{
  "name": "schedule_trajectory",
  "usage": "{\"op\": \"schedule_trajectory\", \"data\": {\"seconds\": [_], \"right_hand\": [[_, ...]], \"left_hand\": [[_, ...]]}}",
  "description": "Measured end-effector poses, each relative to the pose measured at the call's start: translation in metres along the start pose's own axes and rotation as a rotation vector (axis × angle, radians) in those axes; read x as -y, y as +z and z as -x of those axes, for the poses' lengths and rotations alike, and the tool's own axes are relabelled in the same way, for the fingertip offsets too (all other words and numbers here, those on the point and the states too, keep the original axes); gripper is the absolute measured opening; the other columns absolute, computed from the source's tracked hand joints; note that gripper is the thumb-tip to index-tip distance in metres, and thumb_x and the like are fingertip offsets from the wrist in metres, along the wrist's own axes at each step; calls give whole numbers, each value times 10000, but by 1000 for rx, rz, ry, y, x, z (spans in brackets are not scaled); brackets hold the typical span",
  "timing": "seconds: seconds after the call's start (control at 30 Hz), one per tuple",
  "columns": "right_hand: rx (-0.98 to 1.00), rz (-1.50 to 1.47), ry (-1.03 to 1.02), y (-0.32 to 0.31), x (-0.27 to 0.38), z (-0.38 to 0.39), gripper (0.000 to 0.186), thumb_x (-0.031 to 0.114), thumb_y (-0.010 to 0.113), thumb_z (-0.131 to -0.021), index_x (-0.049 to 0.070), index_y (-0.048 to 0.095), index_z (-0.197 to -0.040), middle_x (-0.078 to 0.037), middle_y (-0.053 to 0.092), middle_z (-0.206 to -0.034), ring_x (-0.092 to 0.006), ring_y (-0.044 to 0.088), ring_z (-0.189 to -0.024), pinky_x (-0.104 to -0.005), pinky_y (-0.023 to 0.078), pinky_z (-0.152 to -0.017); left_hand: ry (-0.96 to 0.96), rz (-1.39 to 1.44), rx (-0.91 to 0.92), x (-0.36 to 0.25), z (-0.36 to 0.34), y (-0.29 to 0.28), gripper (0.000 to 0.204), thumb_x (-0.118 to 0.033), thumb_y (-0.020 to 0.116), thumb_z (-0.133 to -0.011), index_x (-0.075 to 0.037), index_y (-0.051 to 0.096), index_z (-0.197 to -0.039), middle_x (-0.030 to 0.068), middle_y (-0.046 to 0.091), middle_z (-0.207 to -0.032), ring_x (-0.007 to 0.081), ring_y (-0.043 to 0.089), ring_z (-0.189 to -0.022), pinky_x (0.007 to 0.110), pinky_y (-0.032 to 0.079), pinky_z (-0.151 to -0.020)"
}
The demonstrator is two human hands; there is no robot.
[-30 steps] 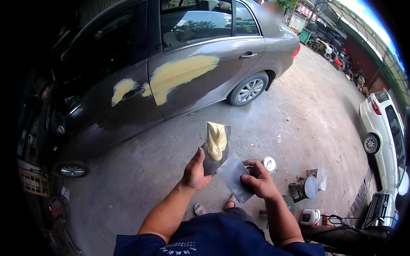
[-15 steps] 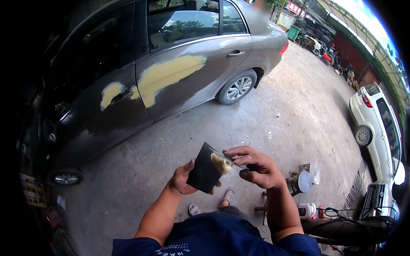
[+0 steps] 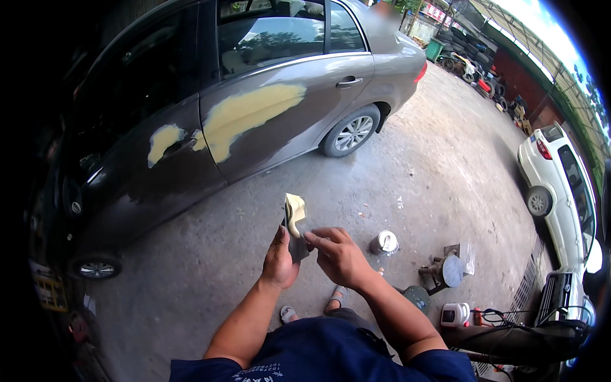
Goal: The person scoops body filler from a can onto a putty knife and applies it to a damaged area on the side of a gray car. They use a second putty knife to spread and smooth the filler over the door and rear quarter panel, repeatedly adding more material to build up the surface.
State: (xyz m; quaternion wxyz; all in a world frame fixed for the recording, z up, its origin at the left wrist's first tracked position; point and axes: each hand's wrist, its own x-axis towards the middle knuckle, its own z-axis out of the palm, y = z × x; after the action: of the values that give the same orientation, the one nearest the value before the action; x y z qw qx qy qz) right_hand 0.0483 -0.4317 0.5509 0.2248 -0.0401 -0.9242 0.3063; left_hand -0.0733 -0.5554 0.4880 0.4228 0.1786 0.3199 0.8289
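My left hand (image 3: 278, 261) grips a dark flat board (image 3: 297, 250), now tilted so that it looks narrow. Cream-coloured putty (image 3: 293, 213) is smeared at the board's far end. Close against the board's right side, my right hand (image 3: 338, 258) has its fingers closed on a thin putty spreader, mostly hidden by the fingers and putty. Beyond both hands stands a grey car (image 3: 267, 143). A wide putty patch (image 3: 254, 114) covers part of its rear door, and a smaller patch (image 3: 165, 141) lies around the front door handle.
To the right of my hands stand an open tin (image 3: 384, 242), a small round-topped stool (image 3: 452, 271) and a white jug (image 3: 455, 314). Cables (image 3: 509, 318) lie over a dark bar at lower right. A white van (image 3: 563, 184) is parked at the right; piled tyres (image 3: 468, 48) lie far back.
The board has turned from showing its broad face to nearly edge-on. My right hand has moved left and nearer the board, uncovering the tin behind it.
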Motion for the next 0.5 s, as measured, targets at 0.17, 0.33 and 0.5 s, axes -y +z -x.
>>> {"op": "schedule_trajectory", "data": {"seconds": [0.17, 0.33, 0.5], "right_hand": [[-85, -10, 28, -34, -6, -23, 493, -56, 582, -762, 52, 627, -1241, -162, 628, -1191, -354, 606, -1036, -406, 496, -894], [17, -17, 2, 0, -3, 3, 523, -72, 590, -734, 75, 643, -1233, -146, 638, -1152, -341, 585, -1048, -401, 482, -915], [-3, -111, -323, -59, 8, -16, 555, -106, 586, -690, 84, 664, -1206, -153, 628, -1187, -353, 588, -1051, -430, 492, -898]], "left_hand": [[105, -271, -100, 6, 8, -9, 504, -404, 367, -1056, -41, 426, -1400, 55, 554, -1268, 152, 546, -1112, 339, 465, -926], [139, -143, -5, -4, -3, -18, 559, -445, 406, -1031, -41, 414, -1418, 113, 578, -1269, 201, 569, -1131, 359, 480, -923], [-432, 394, 443, -39, 17, -17, 692, -544, 461, -965, -95, 345, -1478, 222, 461, -1420, 467, 482, -1265, 556, 559, -798]]}}
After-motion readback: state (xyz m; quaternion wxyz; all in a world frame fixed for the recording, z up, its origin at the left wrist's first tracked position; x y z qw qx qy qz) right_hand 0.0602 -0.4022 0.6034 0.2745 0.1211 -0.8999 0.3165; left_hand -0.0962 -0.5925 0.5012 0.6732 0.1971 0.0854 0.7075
